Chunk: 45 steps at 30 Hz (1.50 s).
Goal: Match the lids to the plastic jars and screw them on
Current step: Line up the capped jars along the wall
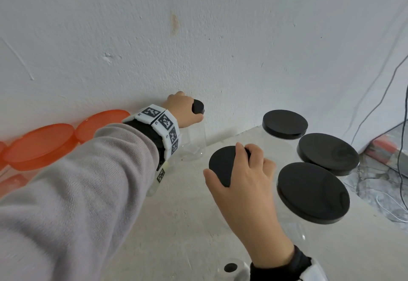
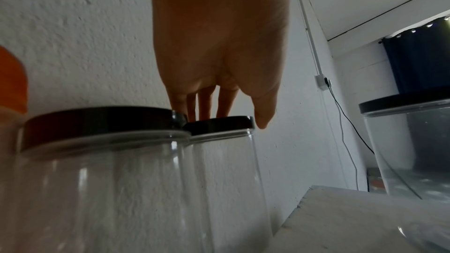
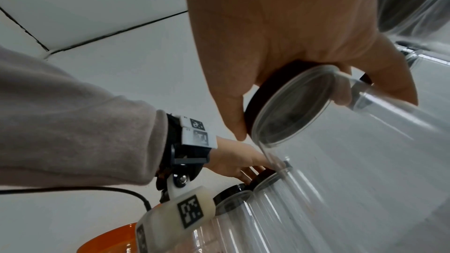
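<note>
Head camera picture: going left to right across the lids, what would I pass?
Orange lids by the wall → small black lid under the left hand → black lid gripped by the right hand → three black-lidded jars.

Hardly anything here can be read. The white wristband (image 1: pixel 162 124) on the left arm carries square black-and-white coded markers, and beside two of them stands a tiny dark character (too small to make out). The right wrist view shows the same kind of marker on the white camera housing (image 3: pixel 185 212) under that wrist. The black lids, clear jars and orange lids bear no print that I can see.
</note>
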Motion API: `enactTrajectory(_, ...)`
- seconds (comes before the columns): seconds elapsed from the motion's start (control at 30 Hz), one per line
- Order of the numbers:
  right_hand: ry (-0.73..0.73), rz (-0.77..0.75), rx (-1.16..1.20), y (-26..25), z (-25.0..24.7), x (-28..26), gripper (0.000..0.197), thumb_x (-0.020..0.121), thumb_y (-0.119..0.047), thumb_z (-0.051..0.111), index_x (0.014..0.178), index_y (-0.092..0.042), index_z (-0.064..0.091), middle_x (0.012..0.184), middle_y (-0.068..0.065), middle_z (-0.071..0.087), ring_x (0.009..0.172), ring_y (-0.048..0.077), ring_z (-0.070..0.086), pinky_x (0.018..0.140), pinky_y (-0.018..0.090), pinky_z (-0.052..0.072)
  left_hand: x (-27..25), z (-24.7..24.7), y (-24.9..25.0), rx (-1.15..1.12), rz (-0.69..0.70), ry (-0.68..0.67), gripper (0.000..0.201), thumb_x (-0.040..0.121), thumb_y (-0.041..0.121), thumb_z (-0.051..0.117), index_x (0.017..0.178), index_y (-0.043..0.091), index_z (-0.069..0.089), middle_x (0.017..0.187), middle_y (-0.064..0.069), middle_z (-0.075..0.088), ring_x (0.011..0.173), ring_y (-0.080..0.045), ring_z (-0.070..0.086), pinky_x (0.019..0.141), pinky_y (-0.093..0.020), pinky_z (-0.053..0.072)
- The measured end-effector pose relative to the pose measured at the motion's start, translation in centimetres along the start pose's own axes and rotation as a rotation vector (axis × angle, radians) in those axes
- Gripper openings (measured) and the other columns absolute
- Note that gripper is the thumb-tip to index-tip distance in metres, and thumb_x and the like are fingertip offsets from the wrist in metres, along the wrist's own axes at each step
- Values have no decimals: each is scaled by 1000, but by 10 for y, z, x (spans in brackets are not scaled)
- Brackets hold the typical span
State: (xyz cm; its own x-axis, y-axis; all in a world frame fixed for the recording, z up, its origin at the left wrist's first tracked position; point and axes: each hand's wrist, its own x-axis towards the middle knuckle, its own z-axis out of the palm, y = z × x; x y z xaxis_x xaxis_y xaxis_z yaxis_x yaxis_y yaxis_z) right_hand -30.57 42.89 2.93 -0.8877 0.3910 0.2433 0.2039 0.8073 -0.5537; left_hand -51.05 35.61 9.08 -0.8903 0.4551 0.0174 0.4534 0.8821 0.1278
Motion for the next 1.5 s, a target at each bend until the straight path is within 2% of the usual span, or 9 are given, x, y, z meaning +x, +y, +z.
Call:
enactTrajectory(0.2, -11, 20, 7, 0, -2, -1, 79, 90, -57, 47, 150, -17, 15, 145, -3, 13, 120, 19, 16, 96, 28, 35, -18, 3, -11, -77, 84, 38, 45, 92, 41, 55, 126, 12, 55, 129, -9, 45, 120, -25, 43, 100, -34, 37)
enactTrajectory(0.33, -38, 30, -5, -2, -4, 1, 79, 89, -59, 48, 149, -17, 17, 144, -1, 15, 121, 21, 17, 94, 29, 34, -52, 1, -5, -217, 290, 2, 43, 91, 39, 58, 130, 21, 55, 133, 3, 51, 117, -8, 46, 95, -20, 32)
enactTrajectory(0.53, -88, 6, -17, -9, -22, -5, 70, 96, -53, 41, 150, -17, 14, 154, 7, 13, 139, 32, 15, 112, 42, 24, -97, 1, 24, -393, 395, -189, 41, 92, 44, 57, 130, 27, 55, 127, 13, 55, 120, -2, 48, 104, -25, 40)
enactTrajectory(0.63, -65, -65, 19, -11, -41, -13, 59, 103, -38, 31, 152, -15, 8, 159, 7, 4, 145, 27, 5, 116, 34, 13, -110, -4, 39, -436, 402, -216, 36, 98, 43, 43, 114, 18, 64, 109, 4, 62, 105, -12, 57, 94, -31, 45)
enactTrajectory(0.73, 39, -101, 133, -4, -70, -23, 53, 102, -24, 36, 151, -14, 19, 157, 2, 14, 140, 18, 14, 97, 18, 19, -118, -4, 49, -417, 428, -244, 44, 101, 37, 37, 102, -1, 60, 100, -18, 58, 95, -29, 53, 89, -46, 43)
enactTrajectory(0.83, 117, -4, 90, 20, -97, -32, 53, 97, -27, 45, 147, -15, 31, 152, 5, 24, 136, 20, 17, 103, 29, 22, -126, 4, 52, -301, 388, -266, 51, 90, 50, 55, 132, 23, 49, 129, 4, 43, 115, -12, 44, 100, -27, 37)
enactTrajectory(0.93, 41, 204, -32, 45, -108, -41, 67, 92, -43, 53, 148, -18, 28, 150, 7, 23, 134, 27, 17, 106, 41, 27, -131, 17, 52, -279, 345, -200, 70, 80, 56, 65, 139, 30, 38, 131, 10, 36, 114, -9, 41, 92, -22, 36)
enactTrajectory(1.27, -58, 336, 140, 62, -91, -48, 103, 73, -62, 66, 152, -17, 17, 142, 4, 30, 129, 26, 33, 98, 38, 35, -121, 11, -15, -347, -46, 87, 70, 74, 53, 73, 131, 21, 48, 115, 1, 44, 99, -14, 48, 74, -21, 34)
enactTrajectory(1.5, -72, 267, 139, 48, -84, -43, 104, 71, -53, 73, 151, -18, 17, 138, 1, 31, 122, 21, 36, 91, 32, 36, -115, 19, -39, -434, -151, 207, 88, 73, 53, 74, 140, 10, 37, 130, -7, 49, 115, -21, 51, 88, -31, 44)
